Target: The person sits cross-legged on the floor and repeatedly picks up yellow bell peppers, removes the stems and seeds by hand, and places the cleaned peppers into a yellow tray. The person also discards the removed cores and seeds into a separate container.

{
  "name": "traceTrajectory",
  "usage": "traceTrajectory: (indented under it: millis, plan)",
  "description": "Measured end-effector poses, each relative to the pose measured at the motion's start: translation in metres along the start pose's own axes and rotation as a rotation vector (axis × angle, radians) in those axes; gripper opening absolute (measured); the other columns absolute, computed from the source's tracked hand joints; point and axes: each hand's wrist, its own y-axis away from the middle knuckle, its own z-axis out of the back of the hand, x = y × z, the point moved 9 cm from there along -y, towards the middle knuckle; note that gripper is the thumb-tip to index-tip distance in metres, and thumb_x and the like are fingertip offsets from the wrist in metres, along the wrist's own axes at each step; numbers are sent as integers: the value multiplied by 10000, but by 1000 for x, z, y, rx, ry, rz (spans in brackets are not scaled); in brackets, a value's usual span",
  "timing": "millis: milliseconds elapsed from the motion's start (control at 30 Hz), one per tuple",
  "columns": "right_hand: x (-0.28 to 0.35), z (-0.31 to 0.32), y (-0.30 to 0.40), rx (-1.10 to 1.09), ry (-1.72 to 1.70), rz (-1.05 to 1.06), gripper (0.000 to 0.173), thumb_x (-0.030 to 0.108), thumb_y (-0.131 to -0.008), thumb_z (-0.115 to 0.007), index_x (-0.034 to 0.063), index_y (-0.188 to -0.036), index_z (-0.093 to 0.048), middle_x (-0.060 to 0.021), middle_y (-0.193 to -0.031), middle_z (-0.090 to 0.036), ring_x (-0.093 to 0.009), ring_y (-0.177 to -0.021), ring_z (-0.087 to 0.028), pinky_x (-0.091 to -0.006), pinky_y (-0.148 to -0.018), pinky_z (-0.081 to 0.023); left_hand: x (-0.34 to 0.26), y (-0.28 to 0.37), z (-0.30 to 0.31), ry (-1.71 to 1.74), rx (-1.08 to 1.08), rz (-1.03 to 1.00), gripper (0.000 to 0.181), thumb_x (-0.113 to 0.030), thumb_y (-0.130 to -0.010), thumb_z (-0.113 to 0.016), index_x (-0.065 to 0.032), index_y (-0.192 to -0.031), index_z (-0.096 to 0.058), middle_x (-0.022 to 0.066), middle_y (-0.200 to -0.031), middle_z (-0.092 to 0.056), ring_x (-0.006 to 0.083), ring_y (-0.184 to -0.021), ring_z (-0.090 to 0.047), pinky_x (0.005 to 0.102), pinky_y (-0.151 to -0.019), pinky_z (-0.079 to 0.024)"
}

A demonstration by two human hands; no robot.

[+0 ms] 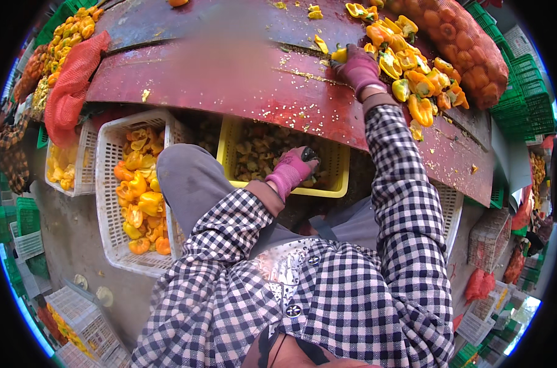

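My right hand [360,69], in a pink glove with dark fingers, is on the red tabletop [241,83] with its fingers around a yellow bell pepper piece [339,55]. Cut yellow and orange bell peppers [409,64] lie heaped just beside it. Lower down, my left hand [294,168], gloved the same way, is over a yellow plastic crate [338,189]. Its fingers are curled, and whether they hold anything is hidden. Brownish pepper scraps [255,154] lie inside that crate, partly under the table edge.
A white crate [104,184] of pepper pieces stands beside my left knee. Red mesh sacking [69,92] drapes over the table's left end. At the right lies a full mesh sack [462,46], near stacked green crates [529,92]. A person's plaid sleeve [13,149] shows far left.
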Motion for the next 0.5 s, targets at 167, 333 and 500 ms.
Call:
traceTrajectory:
  millis: [167, 333, 500]
  plan:
    - [26, -13, 27, -178, -341, 266, 513, 287, -810, -703, 80, -1263, -577, -189, -1237, -621, -331, -1145, -610, -417, -950, -499, 1, -15, 25, 602, -97, -206, 250, -102, -898, -667, -26, -1135, -636, 63, -942, -696, 181, -869, -669, 306, -741, -531]
    - [45, -13, 114, -272, -965, 380, 455, 188, -805, -749, 100, -1227, -606, -142, -1074, -651, -298, -977, -640, -402, -861, -527, -10, -35, 62, 1671, 164, -226, 461, -89, -937, -641, -69, -1373, -493, 63, -1051, -670, 153, -852, -659, 238, -704, -526]
    - [69, -7, 191, -578, -660, 638, 549, 107, -776, -787, 101, -1285, -579, -139, -1090, -651, -322, -1007, -643, -398, -883, -526, -38, -4, 79, 1241, 73, -298, 288, -170, -1000, -569, -50, -1261, -552, 35, -1146, -617, 102, -885, -607, 226, -770, -514]
